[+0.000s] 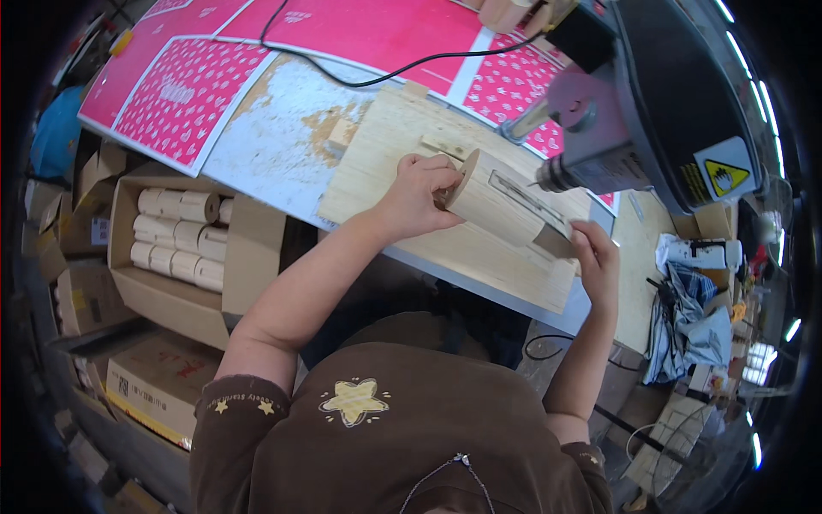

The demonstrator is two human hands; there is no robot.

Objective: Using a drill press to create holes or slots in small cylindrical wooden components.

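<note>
A pale wooden cylinder lies tilted over a plywood board, with a dark slotted outline on its upper side. My left hand is closed round its left end, thumb below and fingers over the top. At the other end, the fingers of my right hand are bent and pinch beside a darker notched part of the cylinder; their exact contact is partly hidden. Right above the slotted outline is the drill chuck of a drill press, its thin bit pointing at the wood.
Small wooden strips are fixed to the board behind the cylinder. Sawdust covers the table beside pink printed sheets. A black cable crosses the back. Lower left, a cardboard box holds several wooden cylinders.
</note>
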